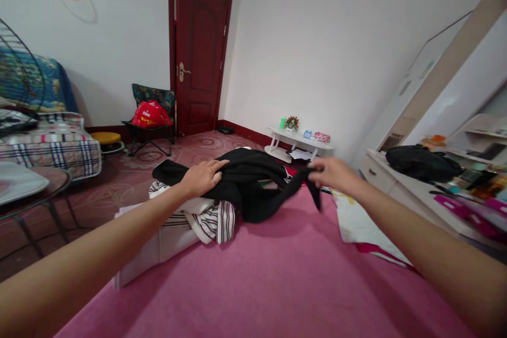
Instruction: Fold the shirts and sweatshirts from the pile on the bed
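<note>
Bare forearms (106, 251) enter from both lower corners, above a pink cover (269, 280) that fills the near ground. On that cover, towards its far side, lies a black garment (253, 179), plain and soft-looking, heaped in loose folds at its middle, with one narrow length drawn out to the right and sagging. Its left part lies over a black-and-white striped garment (216, 222), bunched up on a pale, straight-edged block (158, 253). Left hand (203, 177): laid palm down on the black garment, fingers extended, not closed round anything I can see. Right hand (330, 171): fingers bent and clamped on the narrow end of the same garment, a short tip hanging below. The two hands are well apart. To the right, a white cloth (352, 222) with a yellow marking is partly hidden by the right forearm. Noted as hard to make out: the right fingertips and the hanging tip are blurred; the black garment's cut cannot be determined, its detail lost in dark folds; red cloth (291, 171) shows behind it only in fragments; the striped garment is largely covered; the left palm is out of sight.
</note>
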The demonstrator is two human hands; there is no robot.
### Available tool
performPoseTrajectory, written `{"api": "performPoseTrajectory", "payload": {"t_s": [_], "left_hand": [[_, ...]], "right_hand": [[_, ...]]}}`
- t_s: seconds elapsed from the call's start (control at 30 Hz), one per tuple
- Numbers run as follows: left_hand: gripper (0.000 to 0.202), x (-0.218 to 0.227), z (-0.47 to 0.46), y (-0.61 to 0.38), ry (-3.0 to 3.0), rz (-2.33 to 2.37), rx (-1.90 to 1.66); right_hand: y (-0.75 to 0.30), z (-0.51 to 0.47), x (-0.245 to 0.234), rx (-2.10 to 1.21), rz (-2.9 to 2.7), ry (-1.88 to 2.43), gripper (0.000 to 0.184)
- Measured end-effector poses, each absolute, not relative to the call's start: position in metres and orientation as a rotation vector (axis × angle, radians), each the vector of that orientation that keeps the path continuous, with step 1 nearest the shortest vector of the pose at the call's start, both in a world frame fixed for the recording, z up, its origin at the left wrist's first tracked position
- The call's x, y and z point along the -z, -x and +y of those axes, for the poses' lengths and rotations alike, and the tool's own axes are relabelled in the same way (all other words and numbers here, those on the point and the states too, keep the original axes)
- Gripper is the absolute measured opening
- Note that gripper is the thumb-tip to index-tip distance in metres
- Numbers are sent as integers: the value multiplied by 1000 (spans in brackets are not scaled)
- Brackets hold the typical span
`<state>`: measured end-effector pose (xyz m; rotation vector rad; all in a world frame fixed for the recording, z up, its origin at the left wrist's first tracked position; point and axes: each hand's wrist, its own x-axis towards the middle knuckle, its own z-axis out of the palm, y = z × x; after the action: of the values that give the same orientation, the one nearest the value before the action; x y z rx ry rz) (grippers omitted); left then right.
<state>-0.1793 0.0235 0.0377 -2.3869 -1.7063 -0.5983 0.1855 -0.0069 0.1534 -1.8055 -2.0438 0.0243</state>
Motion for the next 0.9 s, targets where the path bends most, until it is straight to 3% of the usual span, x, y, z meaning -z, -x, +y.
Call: {"api": "performPoseTrajectory", "payload": {"t_s": [0.07,0.13,0.27,0.37,0.47,0.6,0.67,0.77,0.9], "left_hand": [[49,-37,19,178,2349,-1703,639],[48,-36,13,175,2313,-1685,684],[47,-37,5,173,2262,-1657,726],[47,-44,6,169,2215,-1717,720],[42,-62,5,144,2120,-1792,842],[35,-77,-15,65,2290,-1473,1186],[35,-66,-29,18,2561,-1249,1172],[51,-22,-41,-41,2828,-1122,1008],[63,46,-31,-78,2812,-1475,688]], "right_hand": [[-190,11,-181,256,-1808,1655,33],[-198,14,-171,396,-1673,1565,43],[-219,-13,-55,353,-1828,1529,33],[-236,-38,43,173,-1953,1775,36],[-246,-52,90,69,-1897,1953,41],[-251,-57,89,34,-1877,1912,43],[-254,-57,85,-10,-1891,1822,41],[-260,-60,85,-103,-1877,1689,37],[-263,-65,85,-208,-1833,1607,32]]}}
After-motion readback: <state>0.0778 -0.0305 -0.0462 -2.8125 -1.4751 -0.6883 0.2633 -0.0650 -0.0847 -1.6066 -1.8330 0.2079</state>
